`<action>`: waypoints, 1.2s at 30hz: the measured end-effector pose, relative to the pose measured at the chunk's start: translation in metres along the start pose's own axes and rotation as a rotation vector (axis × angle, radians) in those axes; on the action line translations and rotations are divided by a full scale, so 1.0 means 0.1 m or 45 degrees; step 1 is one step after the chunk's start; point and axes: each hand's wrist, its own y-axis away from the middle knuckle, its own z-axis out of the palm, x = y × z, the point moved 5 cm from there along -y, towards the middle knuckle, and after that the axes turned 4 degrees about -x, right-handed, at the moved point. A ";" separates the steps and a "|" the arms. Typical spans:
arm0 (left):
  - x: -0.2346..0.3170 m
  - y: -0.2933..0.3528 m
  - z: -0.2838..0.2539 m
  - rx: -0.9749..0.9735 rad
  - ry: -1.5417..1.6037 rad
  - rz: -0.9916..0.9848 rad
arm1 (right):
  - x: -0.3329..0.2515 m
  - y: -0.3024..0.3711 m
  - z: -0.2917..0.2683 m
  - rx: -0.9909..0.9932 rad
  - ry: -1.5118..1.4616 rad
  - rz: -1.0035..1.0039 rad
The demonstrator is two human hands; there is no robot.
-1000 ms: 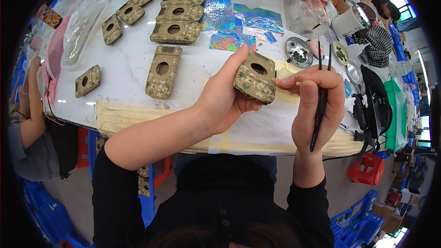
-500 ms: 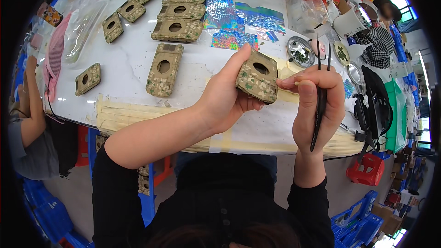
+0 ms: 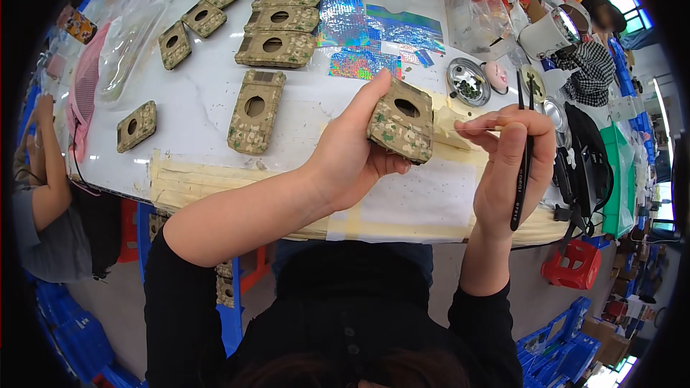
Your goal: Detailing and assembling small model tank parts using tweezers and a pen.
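Observation:
My left hand [image 3: 352, 136] is closed around a camouflage model tank hull [image 3: 401, 123], thumb along its left edge. The hull is tilted, and the round hole in its top faces up. Off to its right, my right hand [image 3: 514, 162] holds black tweezers [image 3: 522, 179] against the palm, their tips pointing away from me. A thin, pale, stick-like piece shows at the pinched thumb and forefinger; its kind is too small to make out. On the table to the left lies another camouflage hull [image 3: 256, 111], with a stack of similar hulls [image 3: 274, 49] behind it.
Several more hulls [image 3: 172, 44] lie at the left. Shiny holographic sheets [image 3: 404, 29] and a round metal dish [image 3: 468, 82] with dark green bits lie beyond my hands. A black bag [image 3: 591, 158] and green tray [image 3: 619, 179] are at the right. Another person's arm [image 3: 44, 144] shows at far left.
My right hand has moved right, away from the hull, with the tweezers and the thin piece. My left hand and its hull have barely moved.

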 end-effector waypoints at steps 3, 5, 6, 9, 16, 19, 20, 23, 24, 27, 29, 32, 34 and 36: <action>0.01 0.00 0.00 0.014 0.003 -0.003 | 0.03 0.02 -0.22 0.111 0.363 -0.042; 0.00 -0.01 0.00 0.004 0.002 -0.001 | 0.04 0.04 -0.37 0.093 0.796 -0.107; 0.00 -0.01 0.01 -0.005 0.002 0.006 | 0.05 0.03 -0.38 0.121 0.870 -0.192; 0.01 -0.02 -0.03 0.007 -0.002 0.038 | 0.05 0.02 -0.30 0.010 1.106 -0.308; 0.04 -0.05 -0.04 0.030 0.025 0.065 | 0.16 0.00 -0.21 -0.181 1.241 -0.331; 0.04 -0.04 -0.04 0.033 0.029 0.054 | 0.15 0.06 -0.34 -0.180 1.198 -0.251; 0.05 -0.04 -0.03 0.034 0.021 0.063 | 0.15 0.09 -0.42 -0.137 1.128 -0.241; 0.07 -0.02 -0.01 0.043 0.013 0.085 | 0.09 0.23 -0.58 -0.048 0.825 -0.037; 0.08 -0.02 -0.01 0.047 0.018 0.088 | 0.08 0.29 -0.64 -0.088 0.722 -0.019; 0.07 -0.03 -0.01 0.028 0.036 0.085 | 0.07 0.46 -0.76 -0.139 0.424 0.266; 0.06 -0.03 0.00 0.024 0.033 0.085 | 0.15 0.54 -0.86 -0.269 0.229 0.342; 0.06 -0.05 -0.02 0.010 0.008 0.093 | 0.34 0.46 -0.90 -0.493 0.173 0.360; 0.06 -0.08 -0.09 -0.053 -0.009 0.100 | 0.48 0.45 -0.82 -0.433 0.014 0.612; 0.07 -0.09 -0.10 -0.056 -0.020 0.106 | 0.55 0.41 -0.78 -0.398 -0.057 0.619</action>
